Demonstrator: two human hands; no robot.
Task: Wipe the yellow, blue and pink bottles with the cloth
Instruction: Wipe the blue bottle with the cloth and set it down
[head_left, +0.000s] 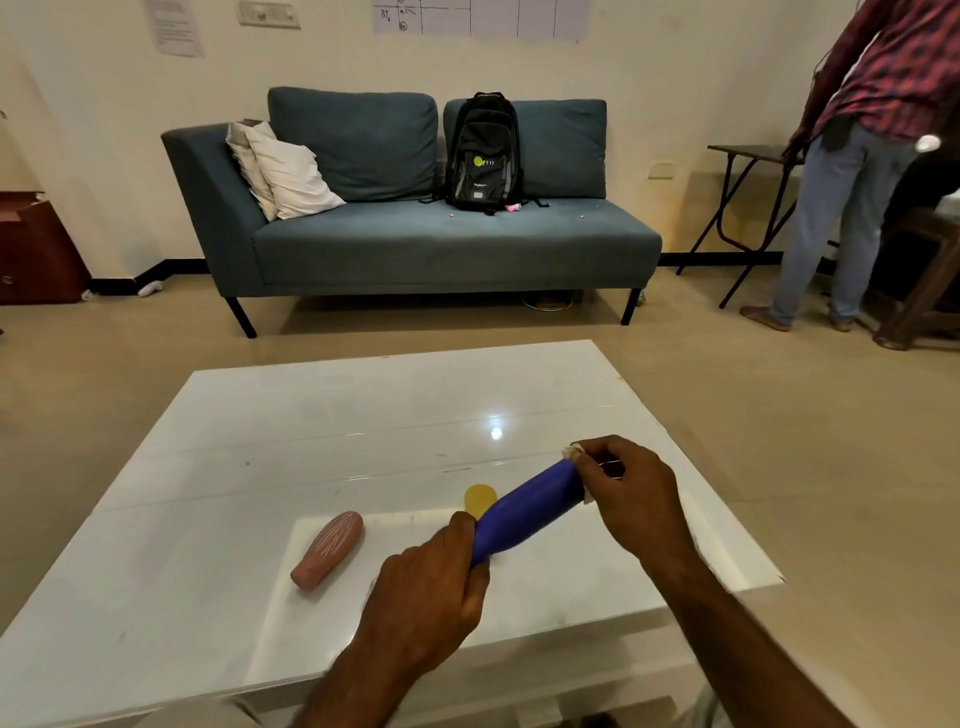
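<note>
Dim warm indoor light; ceiling-lamp glare on table (363, 415); bowed wide-angle edges

Blue bottle (524, 512) tilted, cloth (575, 451) at end, pink bottle (328, 548) lying, yellow bottle (479, 498) behind

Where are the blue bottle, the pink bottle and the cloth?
blue bottle (524, 512): head view, middle of its body.
pink bottle (328, 548): head view, middle of its body.
cloth (573, 451): head view, white tuft at the blue bottle's far end.

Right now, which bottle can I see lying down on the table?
The pink bottle. The blue bottle is up in the left hand, and the yellow bottle is mostly hidden.
</note>
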